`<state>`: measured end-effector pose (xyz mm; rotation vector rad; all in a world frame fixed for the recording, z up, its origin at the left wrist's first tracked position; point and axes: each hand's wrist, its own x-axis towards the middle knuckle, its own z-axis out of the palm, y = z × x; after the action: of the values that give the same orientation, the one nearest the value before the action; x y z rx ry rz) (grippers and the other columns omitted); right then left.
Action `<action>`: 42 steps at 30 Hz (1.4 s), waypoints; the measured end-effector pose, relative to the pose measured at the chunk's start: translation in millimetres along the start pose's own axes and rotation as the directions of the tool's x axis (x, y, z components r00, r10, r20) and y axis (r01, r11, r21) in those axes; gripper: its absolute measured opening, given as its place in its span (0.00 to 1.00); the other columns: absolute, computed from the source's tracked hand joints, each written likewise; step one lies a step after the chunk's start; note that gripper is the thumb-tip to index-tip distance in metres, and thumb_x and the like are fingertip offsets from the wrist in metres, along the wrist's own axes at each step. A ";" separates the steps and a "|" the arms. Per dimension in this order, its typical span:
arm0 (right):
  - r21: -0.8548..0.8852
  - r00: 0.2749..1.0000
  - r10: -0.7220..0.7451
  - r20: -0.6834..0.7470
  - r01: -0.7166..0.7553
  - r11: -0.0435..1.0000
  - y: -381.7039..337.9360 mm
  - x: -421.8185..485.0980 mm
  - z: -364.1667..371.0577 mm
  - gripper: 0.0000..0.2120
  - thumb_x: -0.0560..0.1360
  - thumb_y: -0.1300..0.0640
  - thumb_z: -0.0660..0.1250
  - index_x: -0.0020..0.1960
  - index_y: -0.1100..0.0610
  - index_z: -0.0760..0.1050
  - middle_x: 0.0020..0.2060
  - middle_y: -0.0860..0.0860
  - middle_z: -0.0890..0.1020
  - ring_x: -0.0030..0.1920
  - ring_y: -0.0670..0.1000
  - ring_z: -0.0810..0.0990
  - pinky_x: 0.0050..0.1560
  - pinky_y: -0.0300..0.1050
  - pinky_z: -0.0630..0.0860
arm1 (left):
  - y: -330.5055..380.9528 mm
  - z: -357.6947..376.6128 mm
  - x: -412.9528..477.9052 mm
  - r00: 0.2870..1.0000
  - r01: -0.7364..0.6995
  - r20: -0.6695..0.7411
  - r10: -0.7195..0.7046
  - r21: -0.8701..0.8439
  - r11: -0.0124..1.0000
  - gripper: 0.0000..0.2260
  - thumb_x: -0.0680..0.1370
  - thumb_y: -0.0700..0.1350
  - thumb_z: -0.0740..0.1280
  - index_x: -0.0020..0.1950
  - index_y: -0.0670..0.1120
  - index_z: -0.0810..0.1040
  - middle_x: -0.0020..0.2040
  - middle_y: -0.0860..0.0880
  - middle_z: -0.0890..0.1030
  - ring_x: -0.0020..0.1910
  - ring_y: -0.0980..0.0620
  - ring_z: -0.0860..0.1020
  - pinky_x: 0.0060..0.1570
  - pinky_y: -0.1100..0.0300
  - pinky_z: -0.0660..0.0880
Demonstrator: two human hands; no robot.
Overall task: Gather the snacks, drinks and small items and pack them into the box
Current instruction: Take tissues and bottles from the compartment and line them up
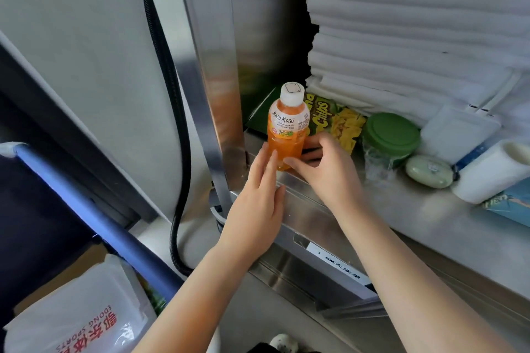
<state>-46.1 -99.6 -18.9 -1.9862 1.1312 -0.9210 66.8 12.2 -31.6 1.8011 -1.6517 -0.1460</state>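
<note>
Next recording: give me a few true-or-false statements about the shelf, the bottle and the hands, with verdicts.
1. The orange drink bottle stands upright on the steel shelf with its white cap on. True.
2. The chips bag lies in front of the bottle, nearer the camera. False: it lies behind the bottle, toward the back of the shelf.
3. The jar to the right of the bottle in the view has a green lid. True.
4. Only the right hand is at the bottle. False: the left hand touches its left side too, while the right hand's thumb and fingers curl round its lower part.
</note>
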 end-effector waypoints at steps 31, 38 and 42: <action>-0.035 0.992 -0.124 0.004 0.124 0.992 -7.7 36.6 37.5 0.16 0.69 0.52 0.74 0.54 0.52 0.76 0.38 0.40 0.79 0.37 0.34 0.77 0.37 0.23 0.71 | -18.6 13.1 7.7 0.998 0.043 0.046 -0.043 0.019 0.999 0.33 0.80 0.55 0.54 0.75 0.49 0.36 0.75 0.51 0.33 0.76 0.50 0.48 0.68 0.63 0.51; -0.081 0.990 -0.137 -0.015 0.136 0.987 -10.2 43.5 45.0 0.19 0.69 0.49 0.74 0.57 0.53 0.76 0.37 0.40 0.78 0.35 0.35 0.77 0.35 0.25 0.72 | -20.5 8.7 12.9 0.992 0.109 0.063 -0.109 0.000 0.994 0.33 0.80 0.57 0.53 0.75 0.50 0.35 0.75 0.52 0.33 0.75 0.49 0.52 0.69 0.56 0.59; -0.080 0.989 -0.145 0.001 0.145 0.986 -8.9 45.7 45.2 0.19 0.69 0.49 0.74 0.58 0.52 0.76 0.39 0.41 0.79 0.36 0.35 0.77 0.36 0.24 0.71 | -22.9 10.6 12.1 0.989 0.123 0.082 -0.122 0.002 0.992 0.33 0.80 0.58 0.53 0.75 0.50 0.35 0.75 0.53 0.33 0.75 0.49 0.53 0.69 0.57 0.60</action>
<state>12.2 -127.7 -24.2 -2.1557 1.0515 -0.9680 82.9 -3.9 -47.8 1.9176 -1.5955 -0.2810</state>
